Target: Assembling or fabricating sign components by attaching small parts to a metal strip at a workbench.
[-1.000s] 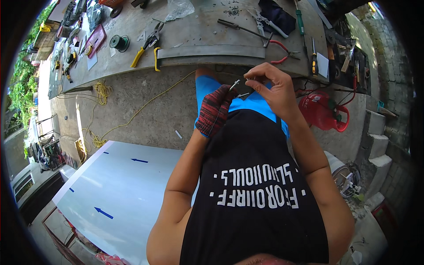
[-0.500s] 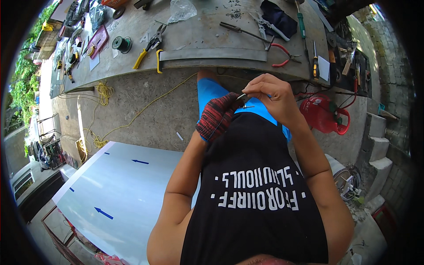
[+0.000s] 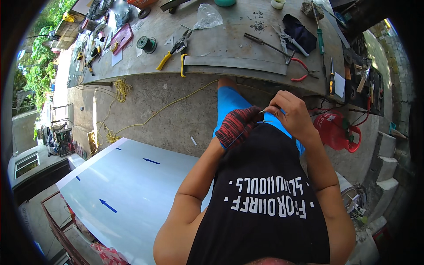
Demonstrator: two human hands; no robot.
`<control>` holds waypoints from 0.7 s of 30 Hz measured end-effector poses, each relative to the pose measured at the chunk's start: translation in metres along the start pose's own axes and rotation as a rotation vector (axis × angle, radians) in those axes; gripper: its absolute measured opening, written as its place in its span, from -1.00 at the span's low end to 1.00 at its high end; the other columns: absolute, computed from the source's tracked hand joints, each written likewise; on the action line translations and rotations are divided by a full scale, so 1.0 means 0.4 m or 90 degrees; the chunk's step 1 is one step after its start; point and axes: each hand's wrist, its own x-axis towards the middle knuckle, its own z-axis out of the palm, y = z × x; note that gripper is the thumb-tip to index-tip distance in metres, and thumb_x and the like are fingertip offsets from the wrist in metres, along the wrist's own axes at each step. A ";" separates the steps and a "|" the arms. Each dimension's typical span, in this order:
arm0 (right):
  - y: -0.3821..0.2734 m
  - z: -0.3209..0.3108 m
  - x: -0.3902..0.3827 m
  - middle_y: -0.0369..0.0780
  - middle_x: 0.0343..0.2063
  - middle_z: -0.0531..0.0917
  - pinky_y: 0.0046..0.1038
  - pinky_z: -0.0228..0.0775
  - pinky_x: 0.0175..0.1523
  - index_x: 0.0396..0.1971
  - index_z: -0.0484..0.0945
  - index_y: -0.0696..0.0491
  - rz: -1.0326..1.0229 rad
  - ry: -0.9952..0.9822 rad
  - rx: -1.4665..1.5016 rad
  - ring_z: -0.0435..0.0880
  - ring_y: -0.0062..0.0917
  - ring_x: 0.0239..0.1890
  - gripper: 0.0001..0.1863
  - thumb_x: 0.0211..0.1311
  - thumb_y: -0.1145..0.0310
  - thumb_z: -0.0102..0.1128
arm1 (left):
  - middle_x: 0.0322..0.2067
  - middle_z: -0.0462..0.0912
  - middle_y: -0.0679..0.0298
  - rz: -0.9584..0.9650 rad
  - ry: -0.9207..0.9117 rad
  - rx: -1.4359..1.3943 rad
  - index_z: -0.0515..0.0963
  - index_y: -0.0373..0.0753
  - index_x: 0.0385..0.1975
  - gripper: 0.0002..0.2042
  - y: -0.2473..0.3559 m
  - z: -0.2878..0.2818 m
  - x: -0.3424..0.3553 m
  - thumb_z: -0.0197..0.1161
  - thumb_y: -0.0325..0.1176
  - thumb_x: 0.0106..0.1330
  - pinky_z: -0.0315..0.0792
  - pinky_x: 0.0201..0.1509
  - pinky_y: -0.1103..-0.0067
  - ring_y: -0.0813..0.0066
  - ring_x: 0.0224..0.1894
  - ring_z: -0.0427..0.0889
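In front of my lap, my left hand (image 3: 240, 127) wears a red and black knit glove and is closed. A small, thin metal piece (image 3: 263, 111) spans from its fingertips to my bare right hand (image 3: 290, 114), whose thumb and fingers pinch the other end. Its exact kind is too small to make out. Just below, a slim pin-like rod (image 3: 266, 121) sticks out beside the gloved fingers; what bears it is hidden.
Ahead stands a metal-topped workbench (image 3: 145, 66) with yellow-handled snips (image 3: 173, 51), a flat metal strip (image 3: 234, 64), red-handled pliers (image 3: 304, 70) and a screwdriver (image 3: 331, 81). A red gas cylinder (image 3: 332, 128) is at right, a pale sheet (image 3: 132, 176) at left, a yellow cord (image 3: 163, 108) on the floor.
The whole view has shifted, so bench and hands appear farther right and lower. Both hands stay together at the small metal piece, with the right fingers slightly changed in pose.
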 end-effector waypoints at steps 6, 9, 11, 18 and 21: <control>-0.008 -0.017 0.020 -0.15 -0.46 0.51 -0.30 0.38 -0.30 -0.46 0.49 0.18 -0.011 -0.016 -0.068 0.53 -0.24 -0.41 -0.64 0.25 0.19 0.37 | -0.30 0.74 0.15 -0.105 -0.062 -0.180 0.61 -0.32 0.01 -0.74 -0.025 -0.005 0.012 0.16 -0.61 0.37 0.57 -0.13 0.51 0.36 -0.27 0.71; -0.024 -0.023 0.024 -0.14 -0.43 0.50 -0.29 0.39 -0.29 -0.44 0.49 0.18 0.021 0.021 0.026 0.54 -0.22 -0.40 -0.65 0.25 0.21 0.38 | -0.35 0.71 0.16 -0.084 -0.049 -0.093 0.60 -0.33 0.00 -0.74 0.003 -0.017 0.018 0.14 -0.61 0.36 0.55 -0.18 0.52 0.38 -0.31 0.68; -0.018 -0.027 0.012 -0.17 -0.42 0.52 -0.25 0.41 -0.26 -0.44 0.52 0.12 0.074 -0.037 0.078 0.58 -0.25 -0.35 -0.73 0.27 0.24 0.34 | -0.33 0.72 0.15 -0.001 -0.020 -0.017 0.60 -0.33 -0.02 -0.77 0.000 -0.018 0.017 0.19 -0.57 0.36 0.56 -0.19 0.49 0.37 -0.30 0.68; -0.018 -0.054 -0.002 -0.19 -0.39 0.54 -0.26 0.41 -0.23 -0.45 0.52 0.11 0.052 -0.103 0.003 0.59 -0.26 -0.30 -0.74 0.25 0.26 0.35 | -0.29 0.73 0.05 0.003 -0.031 -0.063 0.60 -0.26 0.04 -0.67 -0.035 -0.005 0.010 0.20 -0.56 0.25 0.57 -0.15 0.39 0.08 -0.24 0.73; -0.013 -0.044 -0.001 -0.19 -0.40 0.54 -0.31 0.45 -0.24 -0.40 0.53 0.13 0.050 -0.046 0.043 0.61 -0.28 -0.34 -0.70 0.22 0.22 0.41 | -0.23 0.75 0.05 0.042 -0.035 -0.028 0.59 -0.27 0.04 -0.66 -0.027 -0.005 0.012 0.18 -0.60 0.25 0.59 -0.09 0.40 0.11 -0.17 0.75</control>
